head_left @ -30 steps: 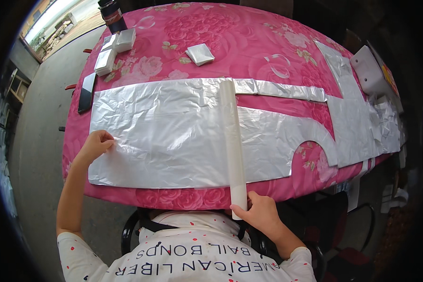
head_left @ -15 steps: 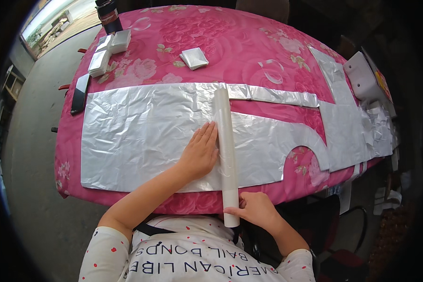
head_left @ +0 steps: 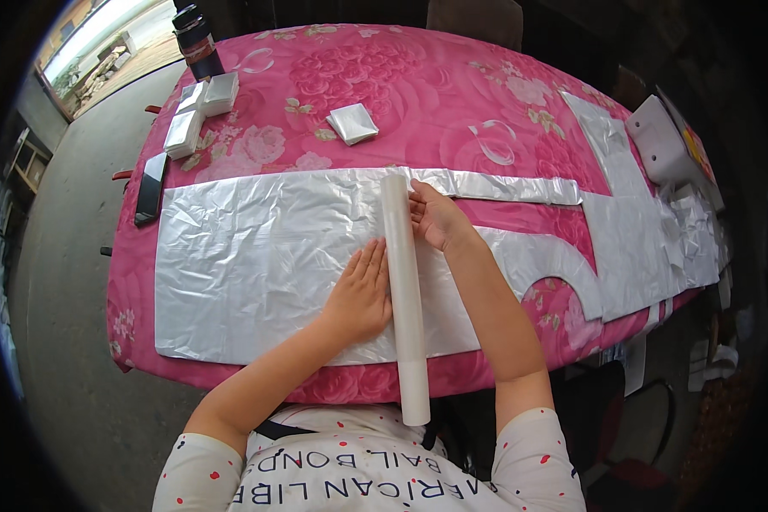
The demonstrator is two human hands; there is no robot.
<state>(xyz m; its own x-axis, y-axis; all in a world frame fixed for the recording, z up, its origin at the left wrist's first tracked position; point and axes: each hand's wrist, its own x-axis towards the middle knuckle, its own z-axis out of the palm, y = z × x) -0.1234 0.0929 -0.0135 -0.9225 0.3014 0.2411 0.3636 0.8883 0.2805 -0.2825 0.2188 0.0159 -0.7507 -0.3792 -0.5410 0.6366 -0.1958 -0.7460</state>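
A long white roll [head_left: 406, 324] lies across a sheet of silver foil [head_left: 247, 256] spread on a table with a pink flowered cloth [head_left: 418, 94]. My left hand [head_left: 363, 294] presses flat on the foil, fingers together, right against the roll's left side. My right hand [head_left: 435, 218] rests on the roll's far end, fingers curled against it near the foil's back edge. The roll's near end sticks out past the table's front edge toward my chest.
More cut foil pieces [head_left: 648, 222] cover the table's right side. A folded foil square [head_left: 352, 124] and small foil packets [head_left: 198, 107] lie at the back left, with a dark jar [head_left: 198, 38] and a black flat object [head_left: 151, 188]. A white object [head_left: 661, 145] sits far right.
My left hand came from the foil's left edge to the roll's side. My right hand left the roll's near end and went up to its far end.
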